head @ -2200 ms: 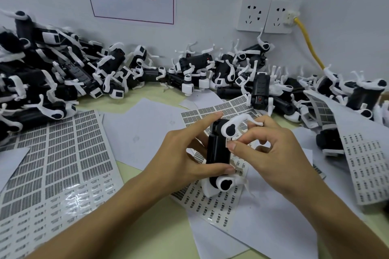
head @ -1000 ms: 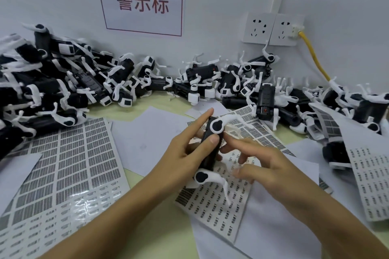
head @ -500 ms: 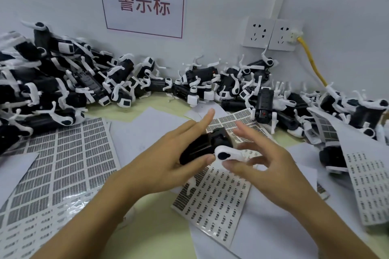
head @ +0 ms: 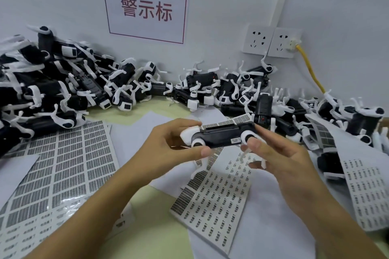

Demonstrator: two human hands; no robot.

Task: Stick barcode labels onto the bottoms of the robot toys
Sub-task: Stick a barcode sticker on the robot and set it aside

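Observation:
A black robot toy [head: 219, 135] with white legs lies level in the air between both hands, above a label sheet [head: 216, 191]. My left hand [head: 168, 147] grips its left end between thumb and fingers. My right hand [head: 271, 153] holds the right end, thumb on the white leg joint. A small white barcode label [head: 235, 140] sits on the toy's dark side near the right end.
Piles of black-and-white robot toys [head: 63, 90] line the wall from left to right [head: 273, 101]. More label sheets lie at the left [head: 54, 164] and right [head: 366, 185]. Wall sockets [head: 271, 41] with a yellow cable [head: 309, 67] are at the back right.
The toy has turned from upright to lying level and has risen. My right hand, held apart with spread fingers half a second ago, now holds the toy's right end.

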